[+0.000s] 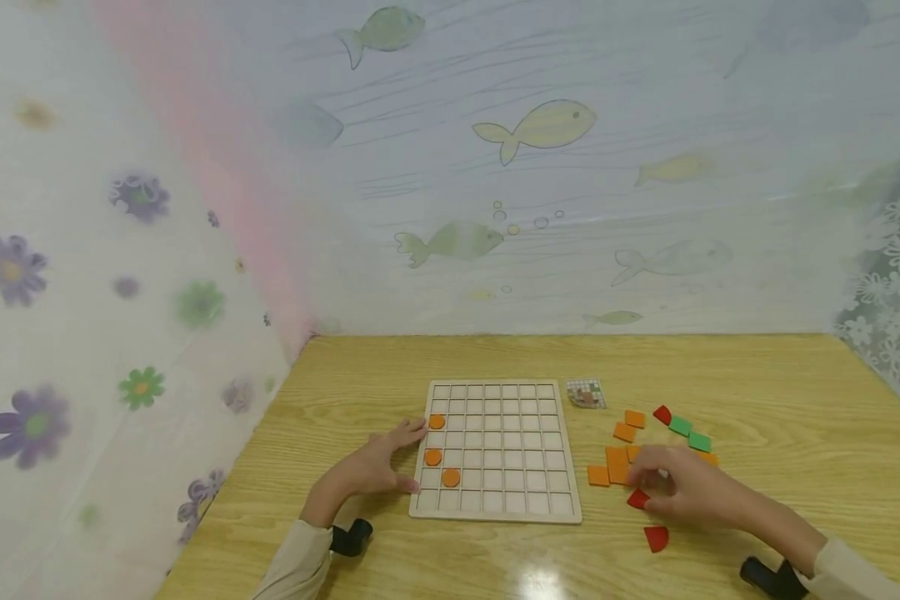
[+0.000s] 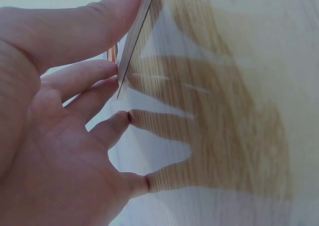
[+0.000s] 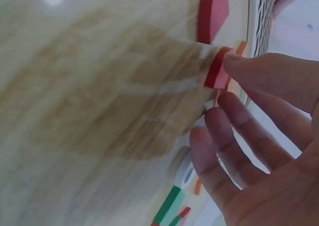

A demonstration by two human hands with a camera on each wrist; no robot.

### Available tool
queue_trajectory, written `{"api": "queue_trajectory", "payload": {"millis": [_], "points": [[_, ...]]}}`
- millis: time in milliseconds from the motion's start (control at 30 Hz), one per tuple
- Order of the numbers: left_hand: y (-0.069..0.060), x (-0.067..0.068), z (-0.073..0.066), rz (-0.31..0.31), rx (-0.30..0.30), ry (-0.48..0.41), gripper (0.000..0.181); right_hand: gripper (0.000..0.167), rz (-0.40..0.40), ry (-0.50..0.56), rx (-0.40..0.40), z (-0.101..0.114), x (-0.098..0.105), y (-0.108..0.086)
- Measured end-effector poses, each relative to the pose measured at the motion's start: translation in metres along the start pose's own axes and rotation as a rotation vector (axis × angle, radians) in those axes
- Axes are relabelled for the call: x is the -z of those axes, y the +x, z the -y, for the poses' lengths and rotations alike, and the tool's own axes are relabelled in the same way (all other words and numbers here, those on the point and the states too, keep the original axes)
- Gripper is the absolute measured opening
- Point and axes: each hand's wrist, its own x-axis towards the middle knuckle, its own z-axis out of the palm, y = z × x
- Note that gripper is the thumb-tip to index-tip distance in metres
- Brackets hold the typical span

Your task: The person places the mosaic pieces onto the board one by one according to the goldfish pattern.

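A pale wooden grid board (image 1: 512, 459) lies on the table with three orange discs on its left side, among them a lower disc (image 1: 451, 477). Along its left edge, my left hand (image 1: 371, 462) is spread, thumb and fingertips touching the rim. My right hand (image 1: 693, 487) hovers low over the loose pieces to the right of the board. Its thumb touches a red quarter-round piece (image 3: 218, 69), while the other fingers hang loosely bent and apart from it. A large orange piece (image 1: 616, 467) sits by the fingertips, and the hand hides some pieces beneath it.
Another red piece (image 1: 656, 539) lies nearer the front. Behind the right hand are orange squares (image 1: 634, 418), green pieces (image 1: 680, 426) and a red quarter-round (image 1: 662, 414). A small printed grid card (image 1: 587, 393) is beside the board's far right corner. Patterned curtains border the table.
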Motion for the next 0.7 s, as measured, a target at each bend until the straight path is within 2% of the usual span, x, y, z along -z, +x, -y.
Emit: {"api": "queue_trajectory", "payload": {"millis": [233, 367, 500, 700], "points": [[0.001, 0.0, 0.0, -0.004, -0.004, -0.013, 0.086, 0.038, 0.028, 0.053, 0.003, 0.001, -0.005, -0.004], [0.001, 0.0, 0.0, -0.006, -0.012, -0.016, 0.086, 0.032, 0.021, 0.063, 0.006, 0.002, -0.009, -0.004], [0.001, 0.0, -0.001, -0.007, -0.014, -0.015, 0.086, 0.021, -0.019, 0.04, 0.02, 0.002, -0.015, -0.003], [0.001, 0.001, -0.001, -0.005, -0.019, -0.004, 0.085, 0.016, -0.058, 0.006, -0.079, 0.009, -0.022, -0.002]]}}
